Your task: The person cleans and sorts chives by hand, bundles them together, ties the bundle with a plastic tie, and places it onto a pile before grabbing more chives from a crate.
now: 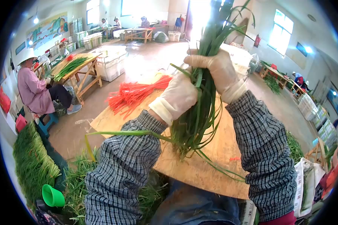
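Both of my gloved hands hold a thick bunch of long green chives upright above the wooden table. My left hand is closed around the near left side of the bunch. A little higher, my right hand wraps around it with its fingers bent. The leaf ends hang down near the tabletop, and one long loose leaf sticks out to the left across my sleeve. Behind my left hand, a pile of red plastic ties lies on the table.
Cut greens are heaped at the left, near a green cup. A seated person in a white hat is beside another table with chives on it. White crates stand beyond; white sacks are at the right.
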Available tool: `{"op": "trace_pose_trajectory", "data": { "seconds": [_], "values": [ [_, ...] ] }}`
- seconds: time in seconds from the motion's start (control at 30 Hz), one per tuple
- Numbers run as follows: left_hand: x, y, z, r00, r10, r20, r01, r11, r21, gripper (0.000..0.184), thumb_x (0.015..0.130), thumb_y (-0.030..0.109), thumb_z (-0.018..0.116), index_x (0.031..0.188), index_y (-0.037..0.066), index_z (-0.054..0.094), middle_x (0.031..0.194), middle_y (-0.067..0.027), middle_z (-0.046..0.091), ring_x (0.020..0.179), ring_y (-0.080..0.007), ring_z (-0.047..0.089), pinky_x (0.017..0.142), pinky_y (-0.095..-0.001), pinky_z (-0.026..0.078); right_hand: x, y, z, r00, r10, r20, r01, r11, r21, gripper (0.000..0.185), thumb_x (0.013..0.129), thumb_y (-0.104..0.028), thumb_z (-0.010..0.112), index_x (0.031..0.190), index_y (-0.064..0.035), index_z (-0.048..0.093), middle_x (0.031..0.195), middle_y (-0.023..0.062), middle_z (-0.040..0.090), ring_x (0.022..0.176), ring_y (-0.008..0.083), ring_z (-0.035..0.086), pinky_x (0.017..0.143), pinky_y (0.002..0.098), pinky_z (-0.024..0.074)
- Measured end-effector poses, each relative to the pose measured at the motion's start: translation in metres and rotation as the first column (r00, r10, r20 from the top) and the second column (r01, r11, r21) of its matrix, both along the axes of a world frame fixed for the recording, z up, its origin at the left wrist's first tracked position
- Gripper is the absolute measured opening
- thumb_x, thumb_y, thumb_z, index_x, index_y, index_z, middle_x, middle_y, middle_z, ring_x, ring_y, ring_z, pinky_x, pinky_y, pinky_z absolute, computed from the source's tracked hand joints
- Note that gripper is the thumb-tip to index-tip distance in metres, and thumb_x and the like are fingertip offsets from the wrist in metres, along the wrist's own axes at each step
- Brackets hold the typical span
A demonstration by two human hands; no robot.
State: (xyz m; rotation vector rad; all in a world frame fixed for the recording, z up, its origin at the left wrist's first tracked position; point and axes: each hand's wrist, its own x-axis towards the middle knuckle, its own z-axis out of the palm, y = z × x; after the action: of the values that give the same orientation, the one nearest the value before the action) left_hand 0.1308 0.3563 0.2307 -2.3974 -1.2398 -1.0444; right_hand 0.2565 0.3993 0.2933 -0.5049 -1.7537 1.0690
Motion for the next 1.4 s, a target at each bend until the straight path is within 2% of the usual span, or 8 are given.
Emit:
{"op": "trace_pose_trajectory", "data": {
  "seconds": [0.43,0.73,0.8,0.87,0.9,1.0,1.17,1.4],
  "values": [
    [-0.092,-0.094,-0.059,0.377,0.169,0.911,0.402,0.856,-0.326,0.038,0.089,0.027,0.049,0.114,-0.001,0.055,0.103,-0.0114,0.062,0.092,-0.0194,0.061,0.077,-0.0318,0.05,0.029,0.046,0.047,0.996,0.047,0.072,-0.043,0.997,-0.065,0.022,0.082,-0.013,0.056,0.091,0.0062,0.061,0.085,0.0119,0.064,0.072,0.0192,0.064,0.07,0.0292,0.054],
    [-0.113,-0.19,-0.192,0.64,0.694,0.331,0.164,0.297,-0.941,0.029,0.085,0.022,0.056,0.101,0.0,0.063,0.083,-0.0095,0.066,0.072,-0.0154,0.063,0.061,-0.028,0.051,0.017,0.018,0.028,0.988,-0.15,-0.03,0.147,0.986,-0.072,0.014,0.081,-0.006,0.057,0.082,0.0061,0.063,0.075,0.013,0.063,0.068,0.0213,0.059,0.062,0.0314,0.0502],
    [-0.083,-0.208,-0.195,0.757,0.594,0.273,0.236,0.141,-0.961,0.029,0.085,0.024,0.057,0.102,0.001,0.063,0.085,-0.0113,0.066,0.076,-0.0165,0.064,0.066,-0.0297,0.052,0.015,0.014,0.001,0.879,-0.467,0.096,0.168,0.491,0.854,0.012,0.077,-0.006,0.059,0.076,0.005,0.063,0.071,0.0125,0.062,0.064,0.0202,0.059,0.06,0.0309,0.0494],
    [-0.056,-0.212,-0.199,0.866,0.365,0.341,0.331,0.092,-0.939,0.037,0.083,0.027,0.06,0.108,-0.001,0.06,0.089,-0.0147,0.066,0.082,-0.0188,0.064,0.073,-0.0322,0.051,-0.005,0.005,0.0,0.979,-0.165,0.121,0.169,0.985,-0.026,0.011,0.073,-0.008,0.06,0.072,0.003,0.063,0.067,0.0111,0.061,0.057,0.0185,0.057,0.058,0.0298,0.0483],
    [-0.045,-0.213,-0.201,0.863,0.203,0.462,0.452,0.097,-0.887,0.044,0.082,0.029,0.062,0.112,-0.003,0.058,0.093,-0.017,0.065,0.085,-0.0204,0.063,0.077,-0.0335,0.05,-0.006,0.005,0.01,0.957,-0.248,0.151,0.234,0.967,0.105,0.011,0.073,-0.007,0.061,0.071,0.0032,0.063,0.067,0.011,0.06,0.057,0.0187,0.057,0.058,0.0294,0.0482],
    [-0.013,-0.21,-0.169,0.238,0.419,0.877,0.936,0.144,-0.322,0.061,0.079,0.035,0.064,0.12,-0.007,0.049,0.099,-0.021,0.063,0.089,-0.0238,0.062,0.081,-0.0356,0.049,0.019,0.066,0.015,0.997,-0.047,-0.055,0.051,0.997,0.065,0.009,0.072,-0.005,0.065,0.069,0.0042,0.063,0.068,0.0115,0.061,0.057,0.0195,0.058,0.06,0.0277,0.049],
    [-0.015,-0.155,-0.162,-0.312,0.146,0.939,0.609,0.789,0.08,0.061,0.078,0.028,0.063,0.122,-0.009,0.044,0.101,-0.0208,0.061,0.089,-0.0275,0.062,0.08,-0.0371,0.05,0.002,-0.004,0.01,0.941,-0.31,0.137,0.302,0.95,0.078,0.014,0.072,-0.005,0.065,0.079,0.007,0.061,0.068,0.0134,0.061,0.06,0.0221,0.061,0.056,0.0313,0.0509],
    [0.004,-0.104,-0.152,0.56,0.055,0.827,0.382,0.868,-0.317,0.094,0.064,0.014,0.075,0.138,-0.002,0.019,0.128,-0.0183,0.044,0.119,-0.026,0.042,0.098,-0.0379,0.036,-0.006,0.021,-0.006,0.991,-0.135,0.005,0.135,0.985,-0.106,0.009,0.077,-0.002,0.057,0.077,0.0071,0.061,0.068,0.0134,0.061,0.059,0.0231,0.059,0.06,0.0324,0.0508]
  ]
}}
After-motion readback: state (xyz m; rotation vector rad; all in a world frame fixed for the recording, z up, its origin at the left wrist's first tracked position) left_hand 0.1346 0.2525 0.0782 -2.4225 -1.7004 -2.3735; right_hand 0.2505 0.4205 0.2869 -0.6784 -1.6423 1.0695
